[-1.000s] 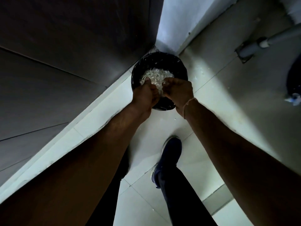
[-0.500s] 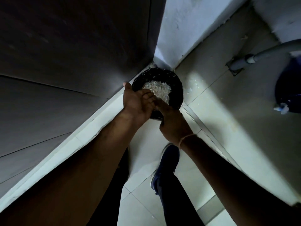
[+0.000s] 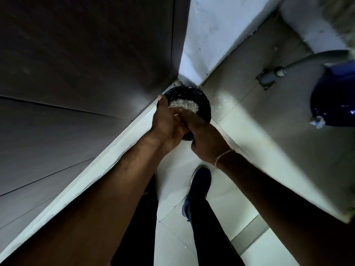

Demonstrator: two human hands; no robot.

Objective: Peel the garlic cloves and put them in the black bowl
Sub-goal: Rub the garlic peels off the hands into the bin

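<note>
Over the floor-corner bin (image 3: 203,104) lined in black and heaped with garlic skins (image 3: 184,105), left hand (image 3: 169,125) and right hand (image 3: 207,143) rub flat, gripping nothing. Peeling likely finished; black bowl, cloves unseen.

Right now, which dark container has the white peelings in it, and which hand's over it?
The black-lined bin in the wall corner, not the blue bin at right. The left hand reaches over it.

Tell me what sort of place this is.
Probably a kitchen or utility corner of a home: pale tiled floor, a black-lined waste bin holding white garlic peels, and a grey drain pipe entering the floor.
</note>
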